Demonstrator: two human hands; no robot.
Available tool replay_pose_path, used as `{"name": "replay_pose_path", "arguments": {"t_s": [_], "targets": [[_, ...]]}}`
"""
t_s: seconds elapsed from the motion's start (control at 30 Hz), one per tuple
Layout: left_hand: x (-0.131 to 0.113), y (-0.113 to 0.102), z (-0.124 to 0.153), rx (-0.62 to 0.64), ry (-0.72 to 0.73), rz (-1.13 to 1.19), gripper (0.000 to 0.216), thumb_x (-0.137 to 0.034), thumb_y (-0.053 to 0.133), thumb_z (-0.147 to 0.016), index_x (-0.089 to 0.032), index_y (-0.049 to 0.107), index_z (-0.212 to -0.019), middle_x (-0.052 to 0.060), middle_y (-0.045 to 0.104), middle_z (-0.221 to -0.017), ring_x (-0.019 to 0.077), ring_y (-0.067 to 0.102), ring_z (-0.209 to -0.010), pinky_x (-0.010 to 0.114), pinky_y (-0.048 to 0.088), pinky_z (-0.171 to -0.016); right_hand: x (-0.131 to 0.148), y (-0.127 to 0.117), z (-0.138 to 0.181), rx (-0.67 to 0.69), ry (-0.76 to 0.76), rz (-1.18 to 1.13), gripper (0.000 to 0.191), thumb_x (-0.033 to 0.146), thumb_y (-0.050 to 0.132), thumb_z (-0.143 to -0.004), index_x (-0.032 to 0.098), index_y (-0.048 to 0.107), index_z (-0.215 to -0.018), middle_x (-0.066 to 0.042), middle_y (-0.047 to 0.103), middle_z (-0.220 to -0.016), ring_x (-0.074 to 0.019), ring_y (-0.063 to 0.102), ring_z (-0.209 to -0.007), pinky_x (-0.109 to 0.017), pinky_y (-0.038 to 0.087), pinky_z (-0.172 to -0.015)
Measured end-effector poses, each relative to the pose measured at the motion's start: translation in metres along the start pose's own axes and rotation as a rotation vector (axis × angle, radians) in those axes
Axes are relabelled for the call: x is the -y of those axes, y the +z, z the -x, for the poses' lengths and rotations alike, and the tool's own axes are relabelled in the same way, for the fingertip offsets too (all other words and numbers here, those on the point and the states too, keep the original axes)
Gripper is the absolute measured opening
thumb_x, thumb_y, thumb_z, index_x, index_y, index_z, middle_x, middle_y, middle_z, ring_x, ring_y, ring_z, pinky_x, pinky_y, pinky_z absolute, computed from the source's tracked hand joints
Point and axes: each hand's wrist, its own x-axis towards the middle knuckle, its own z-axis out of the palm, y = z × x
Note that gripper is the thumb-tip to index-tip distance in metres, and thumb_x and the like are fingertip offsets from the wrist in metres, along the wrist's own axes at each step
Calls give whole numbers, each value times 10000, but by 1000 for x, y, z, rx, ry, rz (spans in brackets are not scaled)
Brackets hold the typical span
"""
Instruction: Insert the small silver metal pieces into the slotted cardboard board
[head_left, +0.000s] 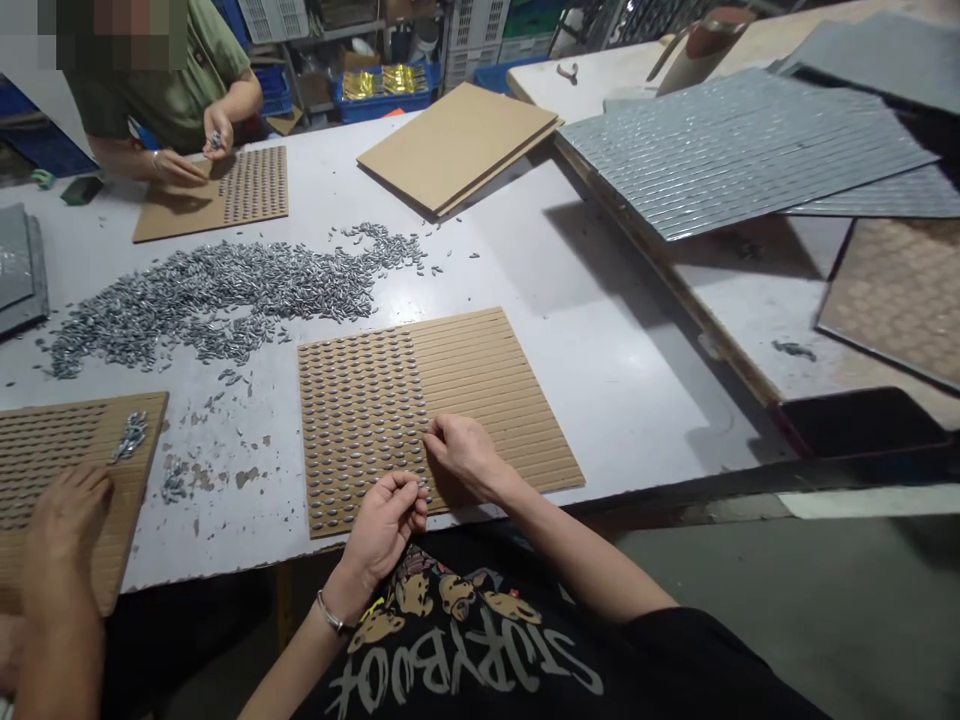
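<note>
In front of me on the table lies a brown grooved board (499, 390). Rows of small grey metal pieces (360, 400), pointed at both ends, cover its left part, while the right part shows bare grooves. My left hand (386, 522), a bracelet at its wrist, is curled palm up over the board's near edge; a bit of shiny metal shows at its fingertips. My right hand (466, 455) is closed in a pinch, its fingertips down at the border of the filled rows. Whatever it grips is hidden.
A big heap of loose metal pieces (225, 290) lies beyond the board. At left, a co-worker's hand (67, 530) rests on another board (139, 500); a person opposite works over a third board (255, 185). Grey sheets (750, 150) overhang the right side, near a phone (862, 422).
</note>
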Motion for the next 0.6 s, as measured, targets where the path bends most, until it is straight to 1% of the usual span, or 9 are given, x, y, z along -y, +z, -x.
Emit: {"name": "replay_pose_path", "arguments": {"t_s": [0.03, 0.1, 0.13, 0.2, 0.27, 0.3, 0.37, 0.47, 0.6], "targets": [[-1, 1, -1, -13, 4, 10, 325, -318, 801, -685, -158, 590, -873, 6, 624, -750, 66, 550, -586, 165, 451, -520, 0, -1, -1, -2, 11, -17, 85, 241, 561, -844, 194, 629, -859, -38, 676, -750, -176, 599, -713, -250, 353, -627], [-1, 2, -2, -45, 20, 33, 335, -330, 805, -678, -158, 586, -865, -4, 610, -747, 59, 540, -582, 154, 433, -504, 0, -3, 1, -26, -1, -89, 180, 225, 579, -831, 178, 594, -1004, -21, 666, -736, -169, 594, -689, -243, 364, -625], [-2, 2, -2, -56, 31, 44, 337, -337, 803, -679, -157, 585, -862, -8, 601, -741, 55, 533, -579, 149, 420, -495, 0, -4, 5, -48, -33, -147, 205, 222, 573, -840, 173, 578, -1039, -14, 661, -735, -163, 589, -682, -239, 374, -630], [-2, 4, -2, -56, 49, 65, 330, -348, 793, -692, -153, 584, -857, -12, 589, -734, 49, 519, -571, 143, 394, -481, 2, -6, 19, -67, -142, -296, 144, 240, 544, -873, 182, 590, -997, -7, 652, -741, -148, 580, -678, -233, 396, -642], [-1, 6, -1, -28, 52, 72, 319, -361, 777, -711, -148, 583, -847, -17, 575, -717, 43, 498, -554, 141, 374, -471, 5, -7, 38, -27, -248, -457, 125, 286, 533, -896, 196, 619, -912, -7, 656, -767, -137, 580, -686, -228, 416, -646], [0, 8, 0, -8, 50, 67, 313, -367, 769, -720, -145, 583, -839, -22, 563, -699, 41, 486, -544, 141, 366, -467, 6, -7, 47, 2, -276, -520, 141, 308, 539, -898, 199, 629, -889, -8, 660, -779, -135, 582, -693, -226, 423, -643], [1, 12, 0, 22, 43, 46, 307, -370, 760, -730, -136, 581, -818, -27, 544, -674, 35, 464, -529, 139, 355, -464, 5, -5, 61, 27, -276, -591, 151, 323, 554, -893, 199, 637, -873, -9, 660, -777, -134, 582, -694, -227, 431, -635], [3, 15, -1, -1, 58, 34, 314, -357, 769, -721, -140, 587, -856, -16, 572, -724, 37, 477, -545, 139, 355, -469, -2, -2, 63, -53, -205, -564, 136, 285, 554, -886, 196, 625, -812, -3, 640, -740, -135, 569, -687, -233, 429, -645], [0, 10, -1, -49, 81, 62, 320, -349, 766, -722, -155, 587, -904, 3, 604, -762, 64, 524, -589, 159, 385, -493, -14, 3, 40, -196, -90, -375, 127, 223, 599, -841, 192, 624, -720, -9, 639, -732, -146, 576, -720, -243, 416, -680]]}}
